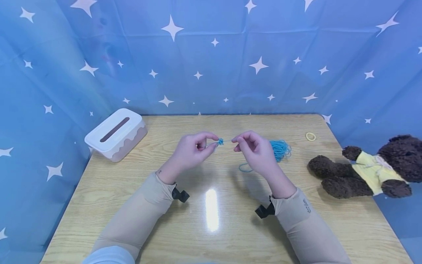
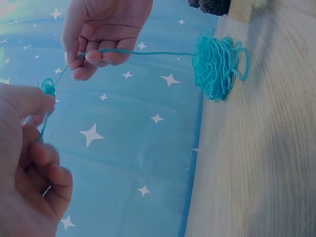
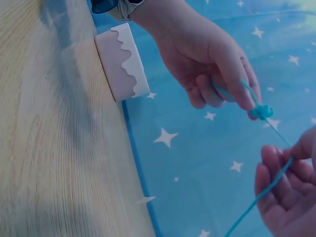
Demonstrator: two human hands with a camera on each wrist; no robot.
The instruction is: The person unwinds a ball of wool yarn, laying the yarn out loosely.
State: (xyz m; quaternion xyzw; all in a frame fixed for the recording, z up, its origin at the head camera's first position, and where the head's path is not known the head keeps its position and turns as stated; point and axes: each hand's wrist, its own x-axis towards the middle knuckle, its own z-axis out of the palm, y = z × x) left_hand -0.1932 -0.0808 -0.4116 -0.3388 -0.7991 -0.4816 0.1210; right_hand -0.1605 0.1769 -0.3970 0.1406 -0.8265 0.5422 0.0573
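Observation:
Between thumb and forefinger, my left hand point(image 1: 195, 148) pinches a small knotted bunch of turquoise yarn point(image 1: 221, 141); in the right wrist view the knot point(image 3: 262, 111) sits at the fingertips, with a strand looping back into the palm. My right hand point(image 1: 255, 150) pinches the strand point(image 3: 277, 131) a short way from the knot, and that stretch looks taut. From the right fingers the yarn runs on to a turquoise skein point(image 2: 215, 68) lying on the table, partly hidden behind the right hand in the head view.
A white and pale-pink tissue box point(image 1: 117, 134) stands at the table's back left. A yellow ring point(image 1: 310, 136) lies at the back right. On the right edge lies a dark brown teddy bear point(image 1: 366, 168) in a yellow outfit. A blue starred curtain point(image 1: 211, 73) hangs behind the wooden table point(image 1: 184, 227).

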